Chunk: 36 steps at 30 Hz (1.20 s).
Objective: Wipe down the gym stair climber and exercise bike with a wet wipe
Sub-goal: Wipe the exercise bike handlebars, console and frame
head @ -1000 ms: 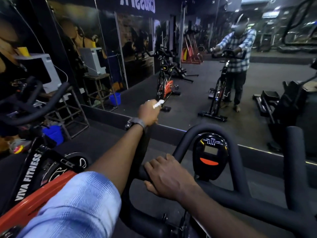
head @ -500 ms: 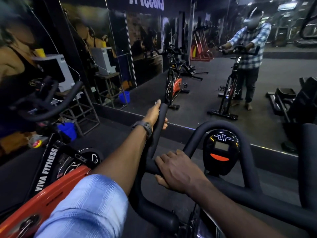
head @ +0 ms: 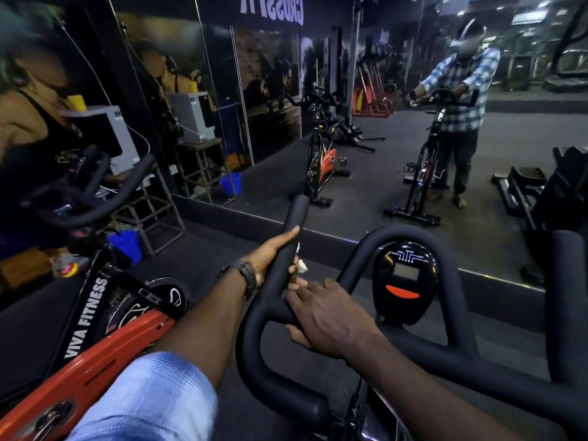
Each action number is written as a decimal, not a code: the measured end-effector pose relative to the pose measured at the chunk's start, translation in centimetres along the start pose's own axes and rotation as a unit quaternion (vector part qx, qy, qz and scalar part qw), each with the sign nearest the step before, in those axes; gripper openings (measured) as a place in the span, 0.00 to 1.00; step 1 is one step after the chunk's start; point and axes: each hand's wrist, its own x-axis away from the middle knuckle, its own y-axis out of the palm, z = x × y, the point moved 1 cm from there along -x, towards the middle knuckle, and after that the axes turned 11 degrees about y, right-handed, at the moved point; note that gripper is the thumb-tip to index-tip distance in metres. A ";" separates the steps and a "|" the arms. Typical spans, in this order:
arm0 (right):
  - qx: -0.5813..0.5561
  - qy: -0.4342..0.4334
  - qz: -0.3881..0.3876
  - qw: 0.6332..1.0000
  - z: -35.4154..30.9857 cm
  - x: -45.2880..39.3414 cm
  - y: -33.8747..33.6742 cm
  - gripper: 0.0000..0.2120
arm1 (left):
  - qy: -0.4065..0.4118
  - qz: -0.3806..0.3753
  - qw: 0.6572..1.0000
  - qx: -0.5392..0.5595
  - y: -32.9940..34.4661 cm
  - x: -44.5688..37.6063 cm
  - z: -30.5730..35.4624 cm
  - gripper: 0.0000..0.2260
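Black foam bar [head: 294, 237] at frame centre, wrapped by left hand [head: 270, 259], grip clenched on wipe [head: 300, 265] and bar together. Right hand [head: 327, 316] below, grip clasping the crossbar [head: 276, 313]. Bike wiping judged midway: console [head: 404, 281], right-side bars, stair climber likely left.

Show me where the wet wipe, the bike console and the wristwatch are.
wet wipe [head: 300, 266]: head view, white corner beside the handlebar.
bike console [head: 405, 281]: head view, black face under the screen.
wristwatch [head: 245, 271]: head view, watch body.
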 end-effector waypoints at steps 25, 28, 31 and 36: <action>0.013 0.002 -0.051 0.999 -0.3 0.6 -0.3 0.18 | 0.042 0.389 0.901 0.190 4.8 15.0 -8.5 0.18; 0.012 0.015 -0.038 0.999 -0.8 1.3 -0.6 0.18 | 0.083 0.464 0.849 0.239 7.0 16.0 -10.3 0.16; -0.004 0.033 -0.050 0.998 -1.1 1.8 -0.8 0.21 | 0.107 0.487 0.815 0.294 9.8 17.2 -11.1 0.15; -0.006 0.022 -0.081 0.996 -1.0 2.1 -1.1 0.31 | 0.120 0.480 0.774 0.395 13.5 17.8 -12.6 0.12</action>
